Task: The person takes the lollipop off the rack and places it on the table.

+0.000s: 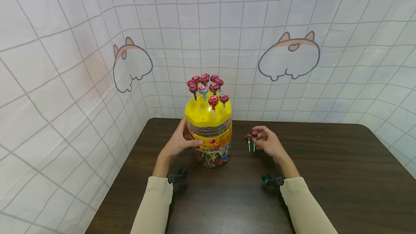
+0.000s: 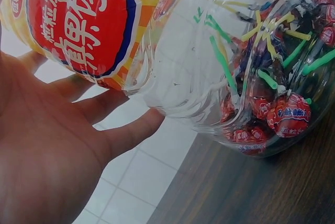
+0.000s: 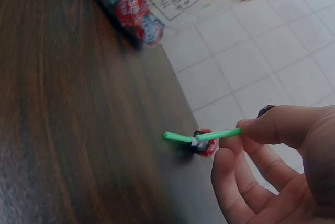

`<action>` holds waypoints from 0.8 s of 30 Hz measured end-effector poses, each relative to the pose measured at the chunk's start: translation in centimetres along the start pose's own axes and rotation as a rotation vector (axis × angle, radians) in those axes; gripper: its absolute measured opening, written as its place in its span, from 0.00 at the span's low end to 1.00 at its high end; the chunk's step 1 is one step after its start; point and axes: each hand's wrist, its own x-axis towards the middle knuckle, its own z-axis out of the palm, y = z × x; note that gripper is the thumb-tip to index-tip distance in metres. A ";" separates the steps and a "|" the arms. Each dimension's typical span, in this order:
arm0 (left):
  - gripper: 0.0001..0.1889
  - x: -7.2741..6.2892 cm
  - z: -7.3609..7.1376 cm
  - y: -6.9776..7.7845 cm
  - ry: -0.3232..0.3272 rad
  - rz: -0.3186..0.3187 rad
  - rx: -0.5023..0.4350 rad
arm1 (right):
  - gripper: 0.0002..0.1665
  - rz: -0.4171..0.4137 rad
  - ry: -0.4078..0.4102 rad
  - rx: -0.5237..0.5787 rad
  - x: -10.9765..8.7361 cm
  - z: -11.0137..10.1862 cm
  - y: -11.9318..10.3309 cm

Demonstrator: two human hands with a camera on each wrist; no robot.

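Note:
A large clear plastic jar [image 1: 224, 140] with a yellow lid [image 1: 197, 116] and a printed label stands upright on the table. Several red-wrapped lollipops [image 1: 213, 101] stick up from the lid, and one lollipop [image 1: 203, 90] there has a bluish-white wrapper. My left hand [image 1: 175, 142] holds the jar's left side, thumb across the front. More lollipops [image 2: 289, 115] lie loose at the jar's bottom. To the right of the jar, my right hand [image 1: 269, 143] pinches a red lollipop with a green stick [image 3: 220, 134]. Beside it, a second green-stick lollipop [image 1: 248, 137] is on the table.
The dark wooden table [image 1: 224, 205] ends at a white grid-patterned curtain [image 1: 234, 46] behind the jar. The curtain also runs along the left side. Each wrist wears a black band [image 1: 177, 177].

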 end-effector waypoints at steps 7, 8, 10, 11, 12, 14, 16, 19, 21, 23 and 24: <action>0.53 0.0 0.0 0.0 0.007 -0.007 0.005 | 0.29 0.031 -0.028 -0.037 0.1 0.1 0.7; 0.53 -0.1 0.0 0.0 0.008 -0.007 0.006 | 0.29 0.029 -0.031 -0.046 0.1 0.1 0.9; 0.53 -0.1 0.0 0.0 0.009 -0.010 0.004 | 0.29 0.032 -0.028 -0.058 0.2 0.1 1.0; 0.53 -0.1 0.0 0.1 0.009 -0.010 0.005 | 0.29 0.033 -0.025 -0.064 0.3 0.0 1.1; 0.53 0.0 0.0 0.1 0.009 -0.011 0.005 | 0.29 0.031 -0.021 -0.069 0.3 0.1 1.2; 0.53 -0.1 0.0 0.1 0.009 -0.011 0.005 | 0.28 0.029 -0.010 -0.088 0.4 0.1 1.3; 0.53 -0.1 -0.1 0.1 0.008 -0.009 0.004 | 0.27 0.029 0.005 -0.109 0.5 0.1 1.3; 0.53 -0.1 -0.1 0.1 0.005 -0.005 0.004 | 0.27 0.019 0.020 -0.145 0.6 0.0 1.4; 0.53 0.0 -0.1 0.0 0.003 -0.003 0.002 | 0.28 0.021 0.031 -0.165 0.6 0.0 1.5; 0.53 0.0 -0.1 0.0 0.001 0.000 0.003 | 0.29 0.028 0.032 -0.178 0.7 -0.1 1.6; 0.53 0.0 0.0 0.0 0.001 -0.002 0.002 | 0.29 0.039 0.036 -0.182 0.7 -0.1 1.6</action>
